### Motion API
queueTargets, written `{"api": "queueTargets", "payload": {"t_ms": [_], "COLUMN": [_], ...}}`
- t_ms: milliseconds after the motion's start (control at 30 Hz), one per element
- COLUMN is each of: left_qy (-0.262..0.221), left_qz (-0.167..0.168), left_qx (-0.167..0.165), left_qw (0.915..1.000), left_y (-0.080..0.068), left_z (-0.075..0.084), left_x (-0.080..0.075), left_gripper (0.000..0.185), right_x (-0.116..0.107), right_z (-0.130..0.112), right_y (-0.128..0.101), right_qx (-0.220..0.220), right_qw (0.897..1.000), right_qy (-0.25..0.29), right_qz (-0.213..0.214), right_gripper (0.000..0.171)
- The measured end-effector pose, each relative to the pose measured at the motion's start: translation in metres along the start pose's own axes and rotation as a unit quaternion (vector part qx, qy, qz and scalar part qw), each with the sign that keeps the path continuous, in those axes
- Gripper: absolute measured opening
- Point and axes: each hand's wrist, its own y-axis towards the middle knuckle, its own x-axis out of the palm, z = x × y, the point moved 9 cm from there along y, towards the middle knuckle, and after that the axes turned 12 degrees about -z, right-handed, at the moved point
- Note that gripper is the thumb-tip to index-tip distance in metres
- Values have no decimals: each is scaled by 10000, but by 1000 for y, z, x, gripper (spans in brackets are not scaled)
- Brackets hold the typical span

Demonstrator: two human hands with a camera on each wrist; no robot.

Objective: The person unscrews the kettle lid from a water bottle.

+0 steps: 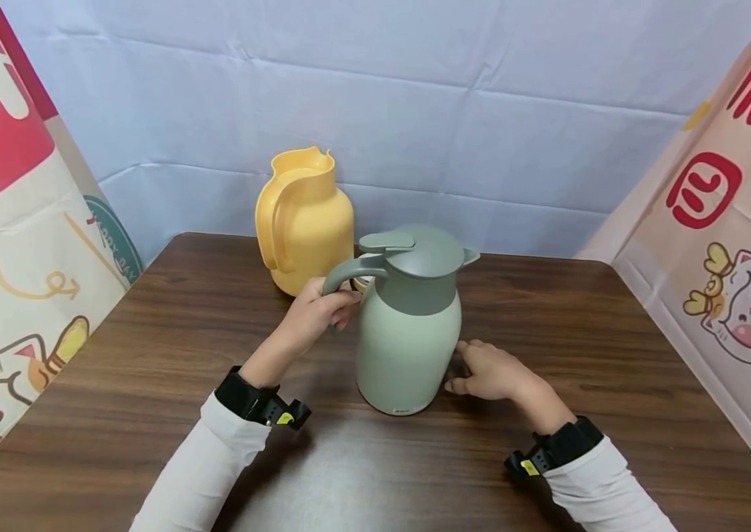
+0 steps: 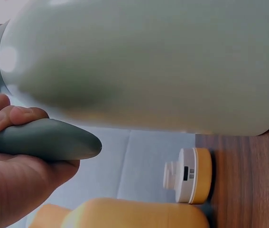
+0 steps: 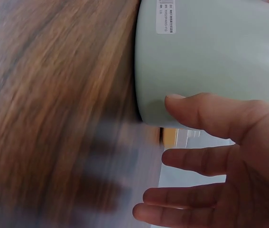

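Observation:
A pale green thermos jug (image 1: 408,347) with a grey-green lid (image 1: 428,251) stands upright on the wooden table. My left hand (image 1: 314,314) grips its handle (image 2: 44,138), fingers and thumb curled round it. Low on the jug's other side is my right hand (image 1: 491,369), its fingers spread and fairly straight. In the right wrist view the thumb (image 3: 205,111) overlaps the lower wall of the jug, near a white label (image 3: 166,16), and the other fingers extend past its side.
Behind the jug on the left stands a yellow jug (image 1: 315,229) without a lid. Its yellow and white stopper-like lid (image 2: 193,175) sits on the table beside it, mostly hidden in the head view. A pale cloth (image 1: 415,111) hangs behind the table (image 1: 548,310).

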Motion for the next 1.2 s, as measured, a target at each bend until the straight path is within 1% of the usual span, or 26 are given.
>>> {"api": "queueTargets", "payload": {"t_ms": [133,367,567,867,1033,1200], "left_qy": [17,50,173,231,241,209], "left_qz": [3,153,159,108,98,82], "left_qx": [20,74,179,118,100,167], "left_qw": [10000,9998,9996,9996,9996,9996], "left_y": [-8,-15,-16,-14,-14,-17], "left_z": [2,3,4,1,1,1], "left_x": [-2,-4,-3,0,1,1], "left_gripper": [37,38,38,36,38,40], "right_x": [1,0,-3,-5,-7,-17], "right_z": [-5,-7,-4,-4,-2,-1], "right_y": [3,5,2,-1,-4,-9], "right_qx": [-48,-44,1,-77,-8,37], "right_qw": [10000,10000,10000,9995,9994,9994], "right_qy": [32,32,59,266,300,250], "right_qz": [-9,-1,52,131,157,222], "right_gripper": [62,66,71,64,69,68]}}
